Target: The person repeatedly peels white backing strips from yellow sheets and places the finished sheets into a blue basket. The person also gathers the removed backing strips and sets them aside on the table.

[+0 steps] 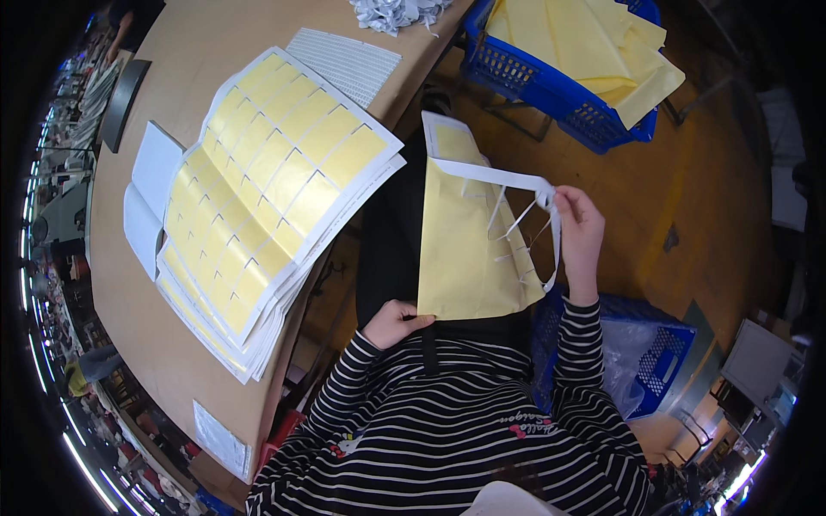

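Yellow sheet lies lengthwise on the lap, both hands pinching

One yellow sheet (469, 245) rests across the legs (391, 258) of the person, to the right of the counter (185, 82). Its long axis runs away from the body, nearly straight ahead, and the far end leans a little to the left. This far end is the narrower one in the view and shows a white border; the broad near end lies close to the waist.

There are two hands. The grip of the left hand (393, 324) is closed, with thumb and fingers on the near left corner of the sheet. The grip of the right hand (581, 225) is also closed, in a small pinch, and has hold of one white strip (490, 175). This strip stands away from the right side of the sheet like a loop, and several thin white branches go between them; I cannot count these exactly.

On the counter I count one open stack (267, 172) of yellow sheets with white borders, its number of layers too fine to tell, one printed white sheet (344, 64), one heap of white scraps (400, 13) and one clear packet (222, 439).

The blue baskets are two: the far basket (512, 69) carries several yellow pieces (576, 52), and the near basket (667, 361), beside the right forearm, contains clear plastic (624, 353).
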`<state>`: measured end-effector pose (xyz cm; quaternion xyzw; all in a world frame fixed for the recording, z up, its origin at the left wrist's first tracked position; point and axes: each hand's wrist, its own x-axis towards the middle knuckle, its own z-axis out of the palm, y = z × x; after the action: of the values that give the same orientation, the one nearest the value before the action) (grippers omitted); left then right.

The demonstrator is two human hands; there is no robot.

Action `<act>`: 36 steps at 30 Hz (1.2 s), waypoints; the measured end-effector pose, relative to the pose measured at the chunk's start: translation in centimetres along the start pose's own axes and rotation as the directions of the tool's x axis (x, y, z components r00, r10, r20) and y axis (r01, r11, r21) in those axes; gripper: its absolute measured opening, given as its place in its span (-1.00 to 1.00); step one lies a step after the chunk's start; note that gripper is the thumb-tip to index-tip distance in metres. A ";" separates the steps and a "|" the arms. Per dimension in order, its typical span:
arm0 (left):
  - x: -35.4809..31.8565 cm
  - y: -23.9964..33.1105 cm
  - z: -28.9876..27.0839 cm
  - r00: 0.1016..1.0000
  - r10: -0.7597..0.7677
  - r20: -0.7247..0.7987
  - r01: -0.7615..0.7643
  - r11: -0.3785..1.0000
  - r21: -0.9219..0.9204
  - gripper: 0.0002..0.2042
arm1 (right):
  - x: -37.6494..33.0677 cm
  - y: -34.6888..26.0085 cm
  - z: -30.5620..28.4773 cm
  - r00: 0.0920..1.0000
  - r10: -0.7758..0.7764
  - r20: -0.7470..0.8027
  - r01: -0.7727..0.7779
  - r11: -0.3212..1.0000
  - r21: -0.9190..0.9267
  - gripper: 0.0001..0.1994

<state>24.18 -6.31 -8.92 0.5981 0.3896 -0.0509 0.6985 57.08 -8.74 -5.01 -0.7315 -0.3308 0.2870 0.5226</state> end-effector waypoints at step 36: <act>3.6 5.5 -5.0 0.872 0.198 -0.448 -0.427 0.756 -0.497 -0.63 | 1.9 6.5 -11.6 0.866 0.433 -0.249 0.096 0.343 0.934 -0.80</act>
<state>27.16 1.03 -6.60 0.4116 0.4023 0.3031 0.7595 68.36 -15.44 -8.02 -0.3831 0.1034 0.2954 0.8691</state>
